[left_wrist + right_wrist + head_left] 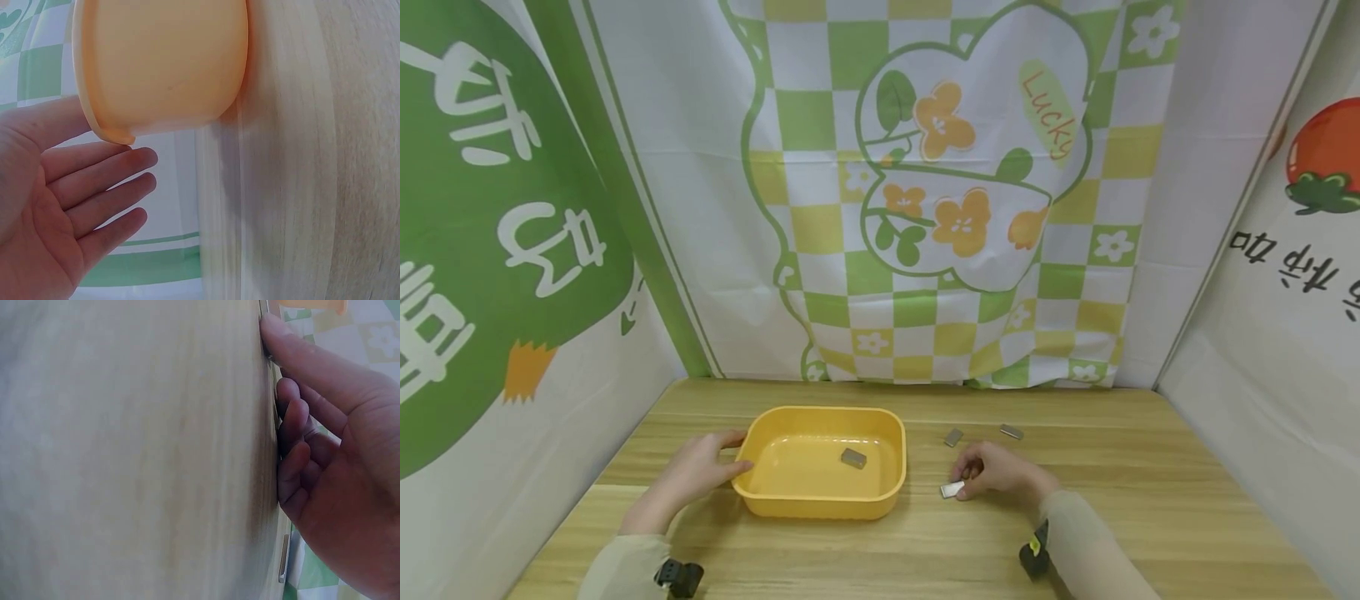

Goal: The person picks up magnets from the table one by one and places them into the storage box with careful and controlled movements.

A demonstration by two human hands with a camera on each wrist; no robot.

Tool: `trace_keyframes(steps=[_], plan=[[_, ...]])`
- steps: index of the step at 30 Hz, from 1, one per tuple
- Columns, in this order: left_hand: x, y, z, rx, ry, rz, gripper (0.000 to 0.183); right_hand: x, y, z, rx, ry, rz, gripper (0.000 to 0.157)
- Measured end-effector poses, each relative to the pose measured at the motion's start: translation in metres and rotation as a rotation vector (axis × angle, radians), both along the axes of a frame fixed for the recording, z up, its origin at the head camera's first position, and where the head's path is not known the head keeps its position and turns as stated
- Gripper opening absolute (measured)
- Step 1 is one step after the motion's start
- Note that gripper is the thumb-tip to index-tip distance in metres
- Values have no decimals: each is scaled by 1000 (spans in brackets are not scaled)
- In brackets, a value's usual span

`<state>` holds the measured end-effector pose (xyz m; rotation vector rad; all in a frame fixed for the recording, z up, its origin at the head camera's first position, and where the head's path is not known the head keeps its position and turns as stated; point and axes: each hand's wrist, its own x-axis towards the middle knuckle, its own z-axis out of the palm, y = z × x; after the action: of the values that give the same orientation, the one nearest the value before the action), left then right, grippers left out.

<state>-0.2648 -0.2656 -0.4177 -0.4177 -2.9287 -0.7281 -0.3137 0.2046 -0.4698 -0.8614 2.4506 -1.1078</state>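
Silvery block point(951, 490) — pinched by right hand point(998, 470); left hand point(698, 467) grips basin point(816, 507); grey block point(853, 458) inside — head view only.

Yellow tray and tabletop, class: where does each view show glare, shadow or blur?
Head view: small bright glints inside the yellow tray; left wrist view: a soft shadow on the tabletop beside the tray; right wrist view: hazy, blurred wood grain, with a darker strip beside the right hand.
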Motion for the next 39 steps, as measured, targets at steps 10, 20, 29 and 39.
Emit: trace_keyframes(steps=[10,20,29,39], plan=[[-2,0,0,-2,0,-4,54,-1,1,-1,6,-17,-23,22],[-1,0,1,6,-1,-8,53,0,1,1,11,-22,-22,22],[-1,0,0,-5,8,-7,53,1,0,1,-23,-44,-6,20],[-1,0,0,-4,-2,-7,54,0,1,-2,-45,-50,8,16]])
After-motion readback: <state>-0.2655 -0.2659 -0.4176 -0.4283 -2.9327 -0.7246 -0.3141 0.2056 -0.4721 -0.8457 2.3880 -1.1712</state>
